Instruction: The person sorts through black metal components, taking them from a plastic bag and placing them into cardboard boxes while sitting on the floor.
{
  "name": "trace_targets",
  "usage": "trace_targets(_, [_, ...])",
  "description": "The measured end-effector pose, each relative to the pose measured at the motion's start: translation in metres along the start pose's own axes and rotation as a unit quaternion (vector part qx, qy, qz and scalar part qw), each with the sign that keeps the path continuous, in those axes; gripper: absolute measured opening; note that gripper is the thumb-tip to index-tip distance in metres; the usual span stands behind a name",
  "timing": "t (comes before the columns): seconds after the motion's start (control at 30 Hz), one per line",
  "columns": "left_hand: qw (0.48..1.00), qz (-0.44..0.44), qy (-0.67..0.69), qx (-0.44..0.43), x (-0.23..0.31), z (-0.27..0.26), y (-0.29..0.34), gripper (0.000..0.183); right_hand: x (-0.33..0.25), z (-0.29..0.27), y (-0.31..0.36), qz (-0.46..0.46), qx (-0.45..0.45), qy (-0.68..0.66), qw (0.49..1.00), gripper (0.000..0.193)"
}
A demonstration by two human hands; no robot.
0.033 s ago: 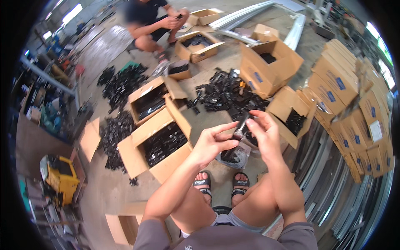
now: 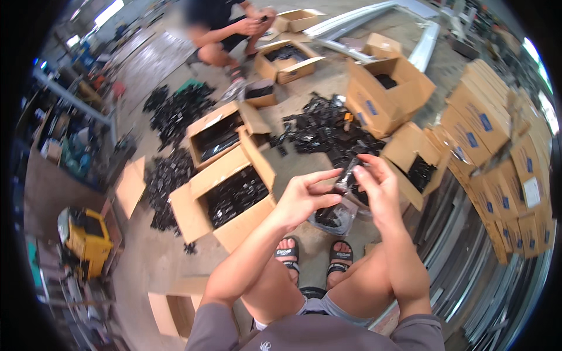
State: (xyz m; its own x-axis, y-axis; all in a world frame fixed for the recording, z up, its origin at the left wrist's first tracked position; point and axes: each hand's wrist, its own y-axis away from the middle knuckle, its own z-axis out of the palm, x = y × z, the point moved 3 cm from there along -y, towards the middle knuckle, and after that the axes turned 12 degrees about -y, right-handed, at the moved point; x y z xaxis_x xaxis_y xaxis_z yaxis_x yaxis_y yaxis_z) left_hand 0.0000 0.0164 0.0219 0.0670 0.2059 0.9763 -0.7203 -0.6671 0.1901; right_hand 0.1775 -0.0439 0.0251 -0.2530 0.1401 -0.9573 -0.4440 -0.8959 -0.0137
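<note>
Up close, in front of your knees, you have a small dark, glossy piece (image 2: 349,176) raised between both hands, above a clear plastic bag (image 2: 346,219) with black parts in it. Your left hand (image 2: 305,200) has its thumb and fingers closed about the lower end, while your right hand (image 2: 377,182) pinches the upper end; blur hides the exact contact. The piece looks light and fairly stiff, and its shine suggests it could be slick, so the two ends seem the surest places to hold it, with modest pressure. Whether film wraps it, you cannot tell. Below, your sandals (image 2: 287,253) stand near the bag, limiting foot room. Just beyond, an open carton (image 2: 188,217) of black parts crowds your left side, its flaps sticking up, and a smaller box (image 2: 408,139) stands at your right, close past the right hand. Between them and farther out, a loose pile of black parts (image 2: 321,126) covers the floor, with a bright orange item (image 2: 348,117) on it. Past that stands a tall open box (image 2: 370,108), and in the far left a co-worker (image 2: 212,36) squats beside more cartons.
</note>
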Motion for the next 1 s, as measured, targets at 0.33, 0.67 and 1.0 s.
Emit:
trace_targets(0.33, [0.765,-0.087,-0.601,0.214,-0.091,-0.231,0.079,0.058,0.009,-0.013,-0.002,0.071,-0.066,0.094,0.991,0.037])
trace_targets(0.67, [0.777,-0.222,-0.532,0.255,-0.239,-0.324,0.140,0.056,0.019,-0.010,-0.005,0.132,-0.117,0.161,0.971,0.035])
trace_targets(1.0, [0.741,-0.104,-0.586,0.312,-0.273,-0.316,0.138,0.059,0.037,-0.012,-0.014,0.123,-0.145,0.174,0.966,0.034])
